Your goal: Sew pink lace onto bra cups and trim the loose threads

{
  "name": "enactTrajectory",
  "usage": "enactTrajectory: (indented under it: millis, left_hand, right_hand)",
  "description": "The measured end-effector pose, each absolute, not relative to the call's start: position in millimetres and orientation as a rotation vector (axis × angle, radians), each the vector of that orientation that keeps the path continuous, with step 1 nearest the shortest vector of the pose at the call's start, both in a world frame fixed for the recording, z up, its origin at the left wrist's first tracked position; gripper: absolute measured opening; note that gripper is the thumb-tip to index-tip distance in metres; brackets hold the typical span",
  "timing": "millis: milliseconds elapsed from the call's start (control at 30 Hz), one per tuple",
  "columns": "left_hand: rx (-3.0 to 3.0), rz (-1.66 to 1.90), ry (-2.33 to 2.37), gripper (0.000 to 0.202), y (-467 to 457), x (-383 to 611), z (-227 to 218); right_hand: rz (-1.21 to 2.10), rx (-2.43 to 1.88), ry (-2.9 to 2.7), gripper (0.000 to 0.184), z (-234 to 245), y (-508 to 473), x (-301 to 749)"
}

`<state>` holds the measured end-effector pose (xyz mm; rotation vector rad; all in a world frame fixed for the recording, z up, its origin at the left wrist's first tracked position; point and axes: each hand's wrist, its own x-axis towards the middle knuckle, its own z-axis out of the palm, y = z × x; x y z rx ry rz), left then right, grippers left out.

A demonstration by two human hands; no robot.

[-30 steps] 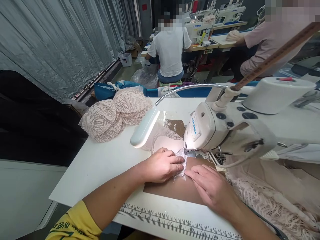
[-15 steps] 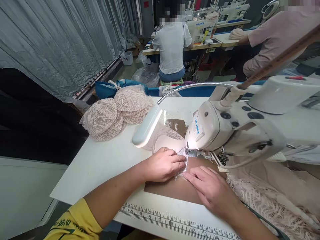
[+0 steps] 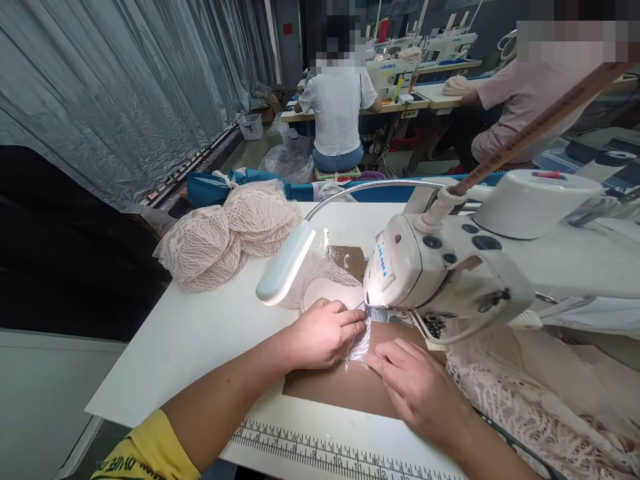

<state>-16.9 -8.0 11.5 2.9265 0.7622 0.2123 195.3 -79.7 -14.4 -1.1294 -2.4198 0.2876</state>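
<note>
A pale pink bra cup [image 3: 327, 291] with a lace edge lies under the head of a white sewing machine [image 3: 400, 267]. My left hand [image 3: 325, 333] presses on the cup's near side, its fingers closed together on the lace [image 3: 361, 345] just left of the needle area. My right hand [image 3: 413, 380] has its thumb and forefinger at the near right corner of that lace, apparently pinching it. Its other fingers are curled above the brown sheet [image 3: 340, 387]. The needle itself is mostly hidden behind the machine head and my fingers.
A lit lamp [image 3: 286, 263] on a bendable neck hangs over the work. Stacked lace cups [image 3: 200, 247] lie at the table's far left. More lace fabric [image 3: 540, 400] is heaped at right. A ruler strip [image 3: 320, 453] marks the front edge. Two people sit beyond at other machines.
The view has shifted slightly, so the scene sits a little lower and further left. Both hands stay at the lace, with slightly more of it showing between them.
</note>
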Motion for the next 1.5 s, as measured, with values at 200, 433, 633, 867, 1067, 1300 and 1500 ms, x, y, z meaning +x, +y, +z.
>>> enactTrajectory:
  millis: [200, 433, 633, 867, 1067, 1300, 1500]
  left_hand:
    - [2.906, 0.215, 0.763, 0.039, -6, -16, 13]
    - [2.89, 0.203, 0.737, 0.037, -3, -18, 16]
    - [2.883, 0.279, 0.682, 0.034, 1, -20, 11]
    - [2.861, 0.337, 0.732, 0.031, 4, -19, 11]
    - [2.872, 0.33, 0.832, 0.031, 4, -17, 12]
    - [2.899, 0.334, 0.893, 0.033, 6, -18, 5]
    - [2.952, 0.278, 0.966, 0.033, 1, -17, 13]
  right_hand:
    - [0.094, -1.192, -2.405, 0.038, -14, -76, 194]
    - [-0.021, -1.293, -2.414, 0.04, -19, -72, 195]
    - [-0.226, -1.367, -2.385, 0.043, -21, -68, 193]
    - [-0.258, -1.475, -2.325, 0.045, -15, -63, 188]
    - [-0.219, -1.469, -2.313, 0.045, -14, -63, 189]
    - [-0.139, -1.406, -2.297, 0.044, -18, -64, 193]
    - [-0.102, -1.386, -2.297, 0.042, -13, -65, 193]
